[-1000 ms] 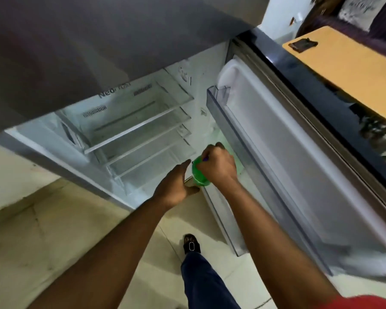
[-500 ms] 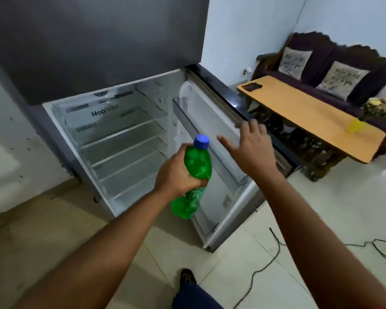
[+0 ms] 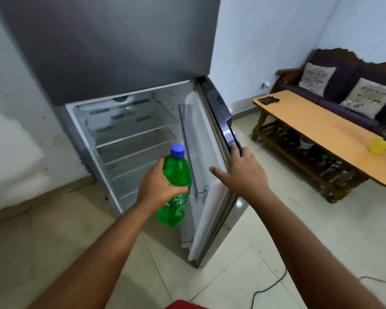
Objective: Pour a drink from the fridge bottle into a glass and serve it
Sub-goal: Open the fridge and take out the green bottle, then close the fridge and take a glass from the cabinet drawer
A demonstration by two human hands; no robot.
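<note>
A green plastic bottle (image 3: 176, 175) with a blue cap is upright in front of the open fridge. My left hand (image 3: 158, 186) is wrapped around its middle. The fridge (image 3: 129, 130) shows bare shelves inside. Its lower door (image 3: 212, 175) swings out to the right. My right hand (image 3: 241, 170) rests on the door's outer edge, fingers over the edge and thumb spread. A yellow cup-like thing (image 3: 379, 145) stands on the wooden table (image 3: 316, 130) at the right; no glass is plainly visible.
The low wooden table stands right of the fridge door, with a dark flat item (image 3: 269, 100) at its far end. A dark sofa (image 3: 352, 85) with two cushions is behind it. A black cable (image 3: 274, 284) lies on the tiled floor.
The bottle came out of the door shelf into my left hand and rose. My right hand let go of it and moved onto the door's edge. My view lifted.
</note>
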